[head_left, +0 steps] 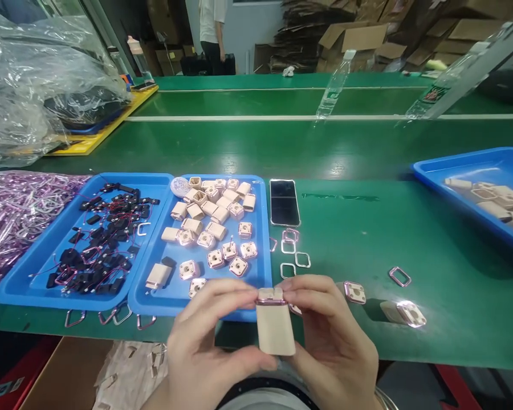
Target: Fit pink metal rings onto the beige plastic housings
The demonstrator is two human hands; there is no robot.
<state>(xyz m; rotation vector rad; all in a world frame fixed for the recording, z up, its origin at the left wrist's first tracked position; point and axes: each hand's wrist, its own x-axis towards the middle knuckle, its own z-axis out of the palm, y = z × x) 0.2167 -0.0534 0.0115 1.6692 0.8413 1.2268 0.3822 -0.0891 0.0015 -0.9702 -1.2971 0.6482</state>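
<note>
Both my left hand [216, 347] and my right hand [333, 336] grip a small beige plastic case [275, 330], held upright over the table's front edge. A shiny pink ring runs round the case near its top. My left fingers and thumb press its left side, my right fingers its right side. Just right of my right hand lie a square beige cap with a pink rim [354, 292] and another beige case [404, 313] on its side. Beyond my hands, a blue tray [268, 228] holds many beige cases and pink-rimmed caps.
A second blue tray [8, 293] holds black parts with thin wires. Loose metal rings [302, 259] lie near a phone [284, 202]. Another blue tray [427, 171] with beige parts stands right. Bagged pink rings [21, 222] lie far left. A bottle [336, 85] stands behind.
</note>
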